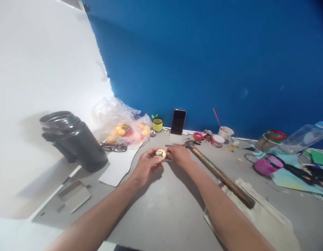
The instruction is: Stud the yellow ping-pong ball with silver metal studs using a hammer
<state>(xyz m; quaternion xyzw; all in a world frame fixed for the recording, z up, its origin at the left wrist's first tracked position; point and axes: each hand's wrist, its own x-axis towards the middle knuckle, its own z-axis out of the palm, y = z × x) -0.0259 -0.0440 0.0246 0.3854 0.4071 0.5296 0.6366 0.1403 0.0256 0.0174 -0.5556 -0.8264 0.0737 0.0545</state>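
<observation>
My left hand (148,163) holds a small round yellow piece (163,154), like a ball or half of one, with white and dark silvery bits showing on its face. My fingers wrap round it from the left. Just to the right, my right hand (179,155) has its fingers bent and pressed together, low over the table. Some small dark bits show beside its fingertips, too small to name. What the right fingers pinch, if anything, is hidden. A claw hammer (210,165) lies close to my right hand, its wooden handle running toward the lower right.
On the left stand a dark flask (77,143) and a clear plastic bag (119,115) with several orange balls. A phone (178,122) leans on the blue wall. Paint tubs, a white cup (225,132), a pink tape roll (268,164) and a cloth (268,216) are on the right.
</observation>
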